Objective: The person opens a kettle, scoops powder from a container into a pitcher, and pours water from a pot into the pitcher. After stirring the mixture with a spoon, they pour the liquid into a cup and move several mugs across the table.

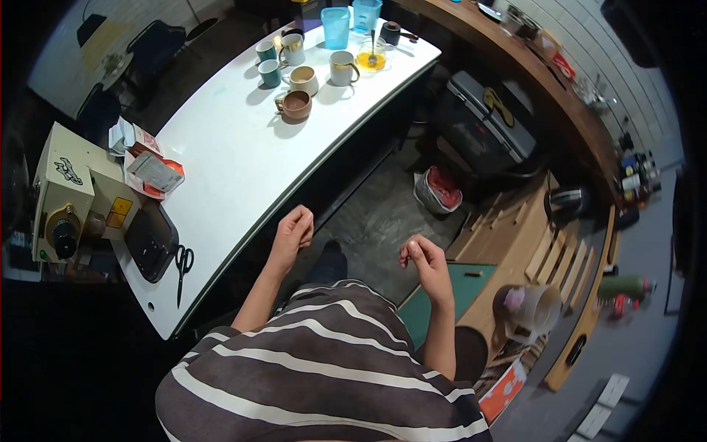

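In the head view my left hand [294,230] hangs in the air just off the edge of the white table [221,191], its fingers curled in and nothing seen in them. My right hand [425,258] is raised over the floor near the green cabinet door [456,287], fingers bent inward, also without a visible object. Neither hand touches anything. On the table ahead stand a brown cup [297,107], a beige cup [303,81], a white mug [342,68] and teal cups [269,74]. A glass with yellow liquid [370,60] holds a spoon.
Scissors [182,271] and a black tray [151,239] lie at the table's near left end, by a cream machine [70,177] and paper packets [151,169]. Blue containers [335,29] stand at the far end. A lined bin [438,190] and a grey case [490,121] are on the right.
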The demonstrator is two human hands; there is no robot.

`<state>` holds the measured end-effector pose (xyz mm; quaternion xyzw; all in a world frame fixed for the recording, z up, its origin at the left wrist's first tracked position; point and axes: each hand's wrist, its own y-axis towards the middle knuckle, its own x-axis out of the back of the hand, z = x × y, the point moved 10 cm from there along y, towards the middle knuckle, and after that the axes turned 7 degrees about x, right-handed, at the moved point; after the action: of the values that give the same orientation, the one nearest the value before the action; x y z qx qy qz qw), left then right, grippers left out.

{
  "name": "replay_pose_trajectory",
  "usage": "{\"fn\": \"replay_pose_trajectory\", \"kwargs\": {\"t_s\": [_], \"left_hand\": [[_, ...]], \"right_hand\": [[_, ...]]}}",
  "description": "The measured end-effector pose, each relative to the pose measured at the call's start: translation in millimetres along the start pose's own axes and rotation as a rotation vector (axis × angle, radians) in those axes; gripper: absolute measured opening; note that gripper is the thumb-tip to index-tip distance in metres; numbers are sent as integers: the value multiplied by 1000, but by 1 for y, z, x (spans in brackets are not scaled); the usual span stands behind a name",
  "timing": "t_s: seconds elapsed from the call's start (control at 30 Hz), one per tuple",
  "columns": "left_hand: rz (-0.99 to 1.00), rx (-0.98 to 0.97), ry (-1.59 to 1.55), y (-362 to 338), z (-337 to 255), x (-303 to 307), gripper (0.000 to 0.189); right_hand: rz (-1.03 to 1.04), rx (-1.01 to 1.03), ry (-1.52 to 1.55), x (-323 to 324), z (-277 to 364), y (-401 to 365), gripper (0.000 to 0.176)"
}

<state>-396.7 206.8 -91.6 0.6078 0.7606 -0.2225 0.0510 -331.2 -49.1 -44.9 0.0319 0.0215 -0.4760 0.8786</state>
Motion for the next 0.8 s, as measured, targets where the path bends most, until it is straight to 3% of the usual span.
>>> {"fn": "replay_pose_trajectory", "kwargs": {"t_s": [0.2,0.4,0.47,0.6,0.8], "left_hand": [[-184,-97,28,80,-27,26,17],[-259,-107,83,180,-59,52,13],[-234,-204,152,209,-82,48,13],[-240,-263,189,240,-112,38,15],[-343,-217,260,268,-109,46,39]], "right_hand": [[76,-14,-32,21,-21,105,31],[175,-14,-86,25,-16,235,34],[209,-5,-106,24,-1,274,31],[238,54,-190,31,16,343,27],[200,120,-275,62,15,445,19]]}}
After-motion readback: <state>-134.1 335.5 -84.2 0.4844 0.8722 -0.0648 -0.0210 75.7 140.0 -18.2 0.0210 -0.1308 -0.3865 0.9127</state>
